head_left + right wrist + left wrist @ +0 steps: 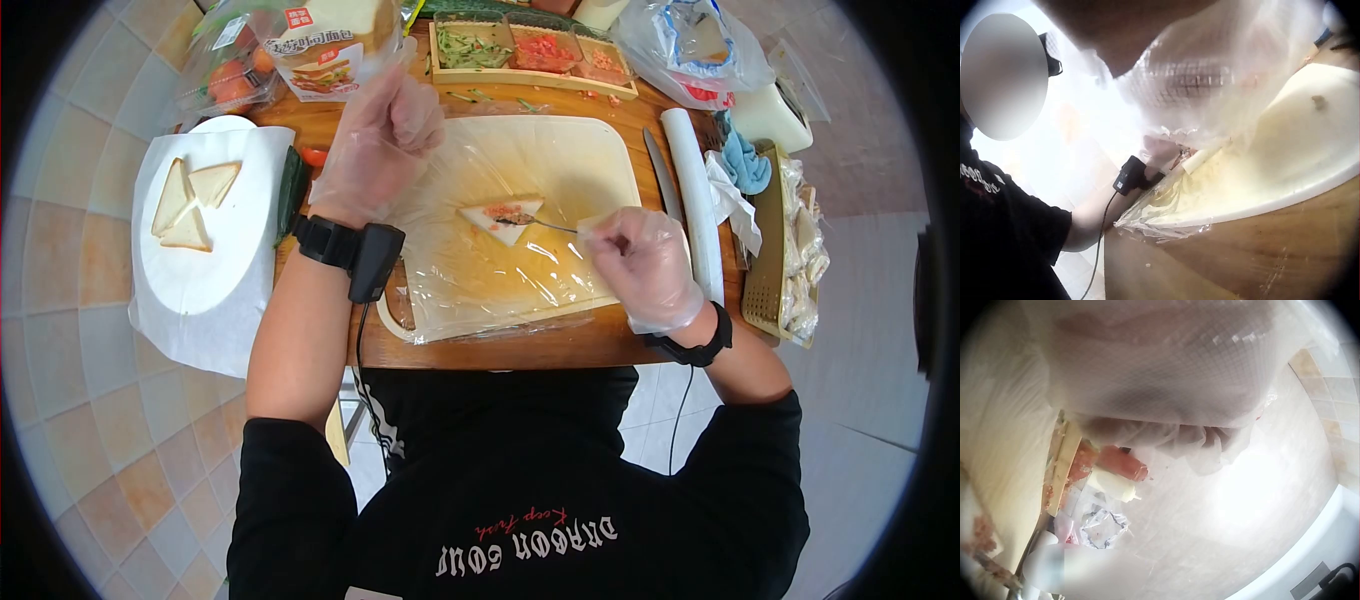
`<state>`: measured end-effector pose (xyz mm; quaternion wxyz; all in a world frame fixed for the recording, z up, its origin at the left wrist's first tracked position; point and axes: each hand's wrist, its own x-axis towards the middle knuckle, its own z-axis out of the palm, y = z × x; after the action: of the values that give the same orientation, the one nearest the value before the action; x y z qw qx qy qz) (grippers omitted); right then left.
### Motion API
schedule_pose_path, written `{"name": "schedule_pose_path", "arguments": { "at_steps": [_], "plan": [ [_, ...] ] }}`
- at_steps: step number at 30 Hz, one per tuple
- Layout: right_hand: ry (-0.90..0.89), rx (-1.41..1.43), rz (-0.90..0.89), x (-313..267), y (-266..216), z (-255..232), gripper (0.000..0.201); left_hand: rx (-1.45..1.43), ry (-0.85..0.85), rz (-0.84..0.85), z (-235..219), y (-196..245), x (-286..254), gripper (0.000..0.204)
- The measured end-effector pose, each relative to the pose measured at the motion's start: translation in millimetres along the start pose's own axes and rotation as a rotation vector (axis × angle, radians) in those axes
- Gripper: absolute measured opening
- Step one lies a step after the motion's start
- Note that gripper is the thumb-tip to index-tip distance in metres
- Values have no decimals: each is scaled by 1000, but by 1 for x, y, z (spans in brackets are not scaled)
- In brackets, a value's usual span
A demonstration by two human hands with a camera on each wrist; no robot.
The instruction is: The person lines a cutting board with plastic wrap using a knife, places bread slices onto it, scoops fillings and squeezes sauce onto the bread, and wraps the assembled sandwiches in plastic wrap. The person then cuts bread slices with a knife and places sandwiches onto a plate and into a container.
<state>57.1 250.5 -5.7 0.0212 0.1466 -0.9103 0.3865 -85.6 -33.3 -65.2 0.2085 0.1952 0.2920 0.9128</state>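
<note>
A white bread triangle [512, 235] lies on clear plastic film [455, 285] spread over the cutting board [612, 155]. Pinkish shredded filling [494, 211] covers part of its top. My gloved right hand [648, 268] pinches the thin metal handle of a spoon [556, 227], whose head rests in the filling. To the upper left, my gloved left hand [385, 135] is raised over the board's edge, fingers loosely bent and nothing visible in them. In the left wrist view, the glove [1166, 369] fills the top and hides most of the fingers.
Three bread triangles [190, 205] sit on a white plate [240, 260] at left. Behind the board stands a wooden tray [480, 76] of chopped ingredients, beside a bread bag [320, 60]. A knife [662, 175], a white roll [695, 190] and a basket [762, 260] of wrapped pieces line the right.
</note>
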Motion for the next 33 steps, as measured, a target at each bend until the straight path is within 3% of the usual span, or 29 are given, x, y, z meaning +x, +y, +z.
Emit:
{"name": "schedule_pose_path", "arguments": {
  "at_steps": [3,5,8,10,12,13,15,16,18,20,22,23,25,29,31,33],
  "plan": [
    [105,-39,-82,14,6,-12,8,-7,4,10,-2,-1,1,47],
    [234,333,267,31,0,-32,16,10,5,0,0,-2,-1,47],
    [282,418,186,83,31,-68,29,26,13,-18,5,-2,0,47],
    [320,322,191,116,40,-77,29,29,22,-33,3,-1,1,48],
    [202,23,182,147,55,-88,31,17,27,-39,-3,1,1,48],
    [211,26,178,163,73,-85,31,24,20,-39,-1,1,0,48],
    [192,-490,-163,187,109,-72,28,41,90,-10,3,-1,0,48],
    [198,-492,-166,190,105,-69,28,44,83,-7,4,-2,-1,48],
    [53,-928,-215,199,97,-58,18,33,86,-26,5,-3,-1,49],
    [71,-967,-249,207,98,-51,18,70,139,-23,11,-2,1,53],
    [149,-638,74,217,100,-45,19,108,193,-17,14,-1,2,58],
    [152,-639,70,222,104,-43,19,104,185,-18,13,-1,2,58],
    [206,-401,229,227,104,-38,22,100,177,-18,14,-1,1,58],
    [125,-184,238,215,89,-39,23,88,165,-25,11,-1,1,58],
    [142,51,329,214,89,-38,23,95,134,-30,9,-1,1,58],
    [110,36,286,219,105,-40,20,78,102,-26,8,-3,0,57]
  ]
}}
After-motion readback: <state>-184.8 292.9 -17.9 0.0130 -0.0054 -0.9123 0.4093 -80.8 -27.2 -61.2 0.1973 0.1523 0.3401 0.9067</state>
